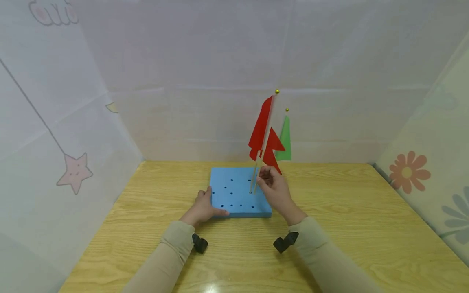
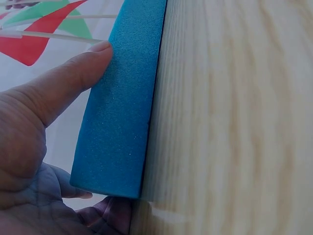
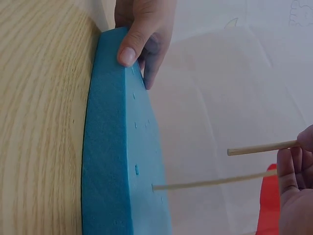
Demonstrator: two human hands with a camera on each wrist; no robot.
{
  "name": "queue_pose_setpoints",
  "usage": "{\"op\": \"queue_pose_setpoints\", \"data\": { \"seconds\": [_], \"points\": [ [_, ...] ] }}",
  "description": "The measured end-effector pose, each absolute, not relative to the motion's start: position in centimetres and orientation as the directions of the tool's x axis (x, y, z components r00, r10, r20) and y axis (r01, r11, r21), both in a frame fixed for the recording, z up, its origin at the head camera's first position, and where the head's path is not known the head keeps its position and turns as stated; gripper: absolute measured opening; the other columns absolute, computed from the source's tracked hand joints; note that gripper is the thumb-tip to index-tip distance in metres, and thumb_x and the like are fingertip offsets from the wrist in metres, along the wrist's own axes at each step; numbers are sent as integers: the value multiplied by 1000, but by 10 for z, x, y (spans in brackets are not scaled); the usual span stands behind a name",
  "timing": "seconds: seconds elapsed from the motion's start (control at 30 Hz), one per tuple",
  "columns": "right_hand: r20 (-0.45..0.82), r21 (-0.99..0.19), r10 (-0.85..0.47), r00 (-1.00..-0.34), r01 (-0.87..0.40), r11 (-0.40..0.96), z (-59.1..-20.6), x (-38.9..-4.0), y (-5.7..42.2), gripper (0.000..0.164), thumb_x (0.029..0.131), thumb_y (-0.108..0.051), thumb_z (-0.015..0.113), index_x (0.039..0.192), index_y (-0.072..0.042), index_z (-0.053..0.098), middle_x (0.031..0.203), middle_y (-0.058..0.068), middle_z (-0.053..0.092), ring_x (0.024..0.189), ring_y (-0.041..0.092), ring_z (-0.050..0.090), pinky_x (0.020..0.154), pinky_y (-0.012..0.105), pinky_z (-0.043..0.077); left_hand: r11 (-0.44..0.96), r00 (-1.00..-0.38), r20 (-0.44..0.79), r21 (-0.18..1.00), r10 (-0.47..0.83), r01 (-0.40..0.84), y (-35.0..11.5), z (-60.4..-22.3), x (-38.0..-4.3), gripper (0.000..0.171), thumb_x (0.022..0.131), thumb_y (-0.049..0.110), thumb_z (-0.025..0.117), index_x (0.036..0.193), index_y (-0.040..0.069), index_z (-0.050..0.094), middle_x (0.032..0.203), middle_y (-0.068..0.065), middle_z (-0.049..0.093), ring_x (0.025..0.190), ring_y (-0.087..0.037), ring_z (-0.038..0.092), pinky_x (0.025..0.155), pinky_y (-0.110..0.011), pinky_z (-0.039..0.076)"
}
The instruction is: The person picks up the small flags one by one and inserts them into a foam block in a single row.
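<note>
A blue foam board [image 1: 239,185] with several small holes lies flat on the table. My left hand [image 1: 203,207] grips its near left corner, thumb along the front edge and fingers at the left side. Above the board's right part, my right hand [image 1: 275,189] pinches the stick of a red flag [image 1: 262,122] topped with a gold ball. In the right wrist view the held stick [image 3: 261,148] has its lower end off the board, while another stick [image 3: 210,182] stands in a hole beside it. More red cloth and a green flag [image 1: 286,140] show behind the held flag.
The wooden table [image 1: 132,240] extends around the board. White cloth walls [image 1: 198,61] with printed stars and flowers enclose it at the back and both sides. Black wrist cameras sit at both sleeves.
</note>
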State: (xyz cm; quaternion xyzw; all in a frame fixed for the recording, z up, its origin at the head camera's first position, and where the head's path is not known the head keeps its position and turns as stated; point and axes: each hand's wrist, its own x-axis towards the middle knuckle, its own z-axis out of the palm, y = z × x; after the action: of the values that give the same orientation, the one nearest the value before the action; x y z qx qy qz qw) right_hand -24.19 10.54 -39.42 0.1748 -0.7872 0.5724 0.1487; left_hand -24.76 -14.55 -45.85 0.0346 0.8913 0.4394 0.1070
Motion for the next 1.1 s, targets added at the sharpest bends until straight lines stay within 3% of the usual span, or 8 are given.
{"op": "queue_pose_setpoints", "data": {
  "seconds": [0.27, 0.57, 1.1],
  "points": [
    [441, -831, -146, -885, -465, 305, -397, -249, 91, 16, 100, 4, 61, 116, 5, 58, 108, 19, 62, 104, 34, 61, 88, 21, 51, 621, -977, -155, 783, 145, -32, -146, -459, -248, 126, 76, 32, 95, 163, -5, 12, 154, -36, 26, 138, -46, 39, 110, -56, 37],
    [449, -814, -168, -877, -480, 328, -401, -253, 73, 16, 99, 4, 62, 115, 7, 59, 107, 19, 63, 104, 36, 63, 94, 50, 54, 619, -977, -153, 785, 148, -29, -145, -457, -246, 125, 77, 33, 95, 163, -6, 13, 152, -35, 28, 138, -45, 39, 110, -56, 37],
    [416, -814, -191, -889, -458, 357, -421, -270, 56, 14, 98, 6, 63, 112, 5, 59, 104, 16, 65, 100, 33, 63, 91, 48, 54, 645, -978, -149, 764, 147, -19, -141, -458, -249, 124, 76, 34, 95, 162, -8, 15, 151, -34, 30, 135, -44, 42, 110, -55, 39]
  ]
}}
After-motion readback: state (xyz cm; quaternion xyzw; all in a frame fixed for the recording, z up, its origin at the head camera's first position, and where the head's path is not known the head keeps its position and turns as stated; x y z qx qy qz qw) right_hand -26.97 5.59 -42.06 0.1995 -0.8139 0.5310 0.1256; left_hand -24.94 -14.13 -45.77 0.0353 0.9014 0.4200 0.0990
